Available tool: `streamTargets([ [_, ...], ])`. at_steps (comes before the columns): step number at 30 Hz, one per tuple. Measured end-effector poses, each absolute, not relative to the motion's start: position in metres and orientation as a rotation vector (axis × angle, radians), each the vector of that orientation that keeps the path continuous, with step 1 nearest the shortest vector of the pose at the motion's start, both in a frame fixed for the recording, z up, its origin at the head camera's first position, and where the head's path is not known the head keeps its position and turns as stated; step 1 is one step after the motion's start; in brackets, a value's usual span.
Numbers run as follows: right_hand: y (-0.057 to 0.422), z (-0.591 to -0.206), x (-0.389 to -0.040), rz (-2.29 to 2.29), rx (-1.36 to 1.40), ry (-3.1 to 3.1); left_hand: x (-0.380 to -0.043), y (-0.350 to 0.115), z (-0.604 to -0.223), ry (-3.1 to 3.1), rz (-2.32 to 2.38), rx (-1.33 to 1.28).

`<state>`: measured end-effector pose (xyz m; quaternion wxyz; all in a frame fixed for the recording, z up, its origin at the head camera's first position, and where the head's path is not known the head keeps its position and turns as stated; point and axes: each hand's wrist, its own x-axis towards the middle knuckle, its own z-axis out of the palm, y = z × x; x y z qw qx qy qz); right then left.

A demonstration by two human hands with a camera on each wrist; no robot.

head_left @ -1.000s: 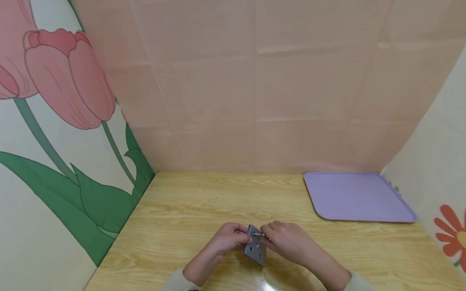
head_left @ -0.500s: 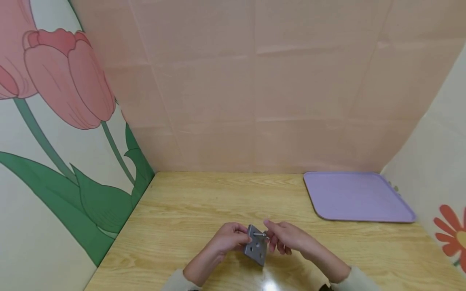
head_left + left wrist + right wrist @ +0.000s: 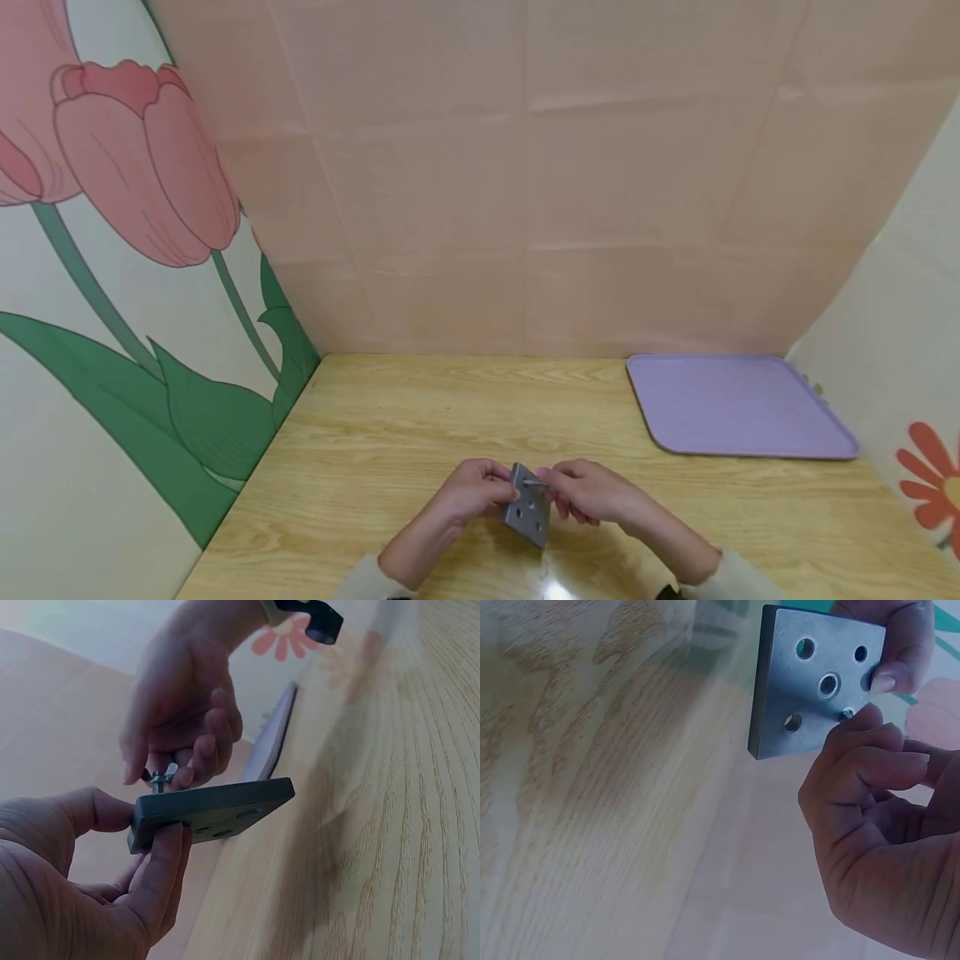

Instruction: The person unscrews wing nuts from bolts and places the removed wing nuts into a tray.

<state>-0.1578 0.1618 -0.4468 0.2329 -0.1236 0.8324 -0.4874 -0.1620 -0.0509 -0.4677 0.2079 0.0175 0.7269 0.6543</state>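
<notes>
My left hand grips a grey metal plate by its upper left edge, thumb on one face and fingers behind. Several round holes go through the plate, which is held tilted over the table. From a hole near its top a thin bolt sticks out towards my right hand. In the left wrist view a small wing nut sits on the bolt, a little off the plate. My right thumb and index finger pinch at it, the other fingers curled; they partly hide it in the right wrist view.
A purple tray lies at the back right of the wood-grain table. Behind the table hangs a pinkish-beige cloth. Flower-printed panels flank it; the left one bears a large tulip.
My right hand drew its thumb up off the bolt's end, then lowered it back to pinch there. The left hand and the plate have stayed in place.
</notes>
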Motion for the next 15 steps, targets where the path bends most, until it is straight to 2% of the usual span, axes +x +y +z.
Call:
streamTargets([
  [5,0.161,-0.4459,-0.1556,-1.237,-0.451,2.465,-0.1631,-0.0505,-0.4691,2.024,1.828,0.061],
  [15,0.1641,-0.4531,-0.1519,-0.515,-1.273,3.16,-0.1646,-0.0496,-0.4712,2.01,1.874,0.077],
])
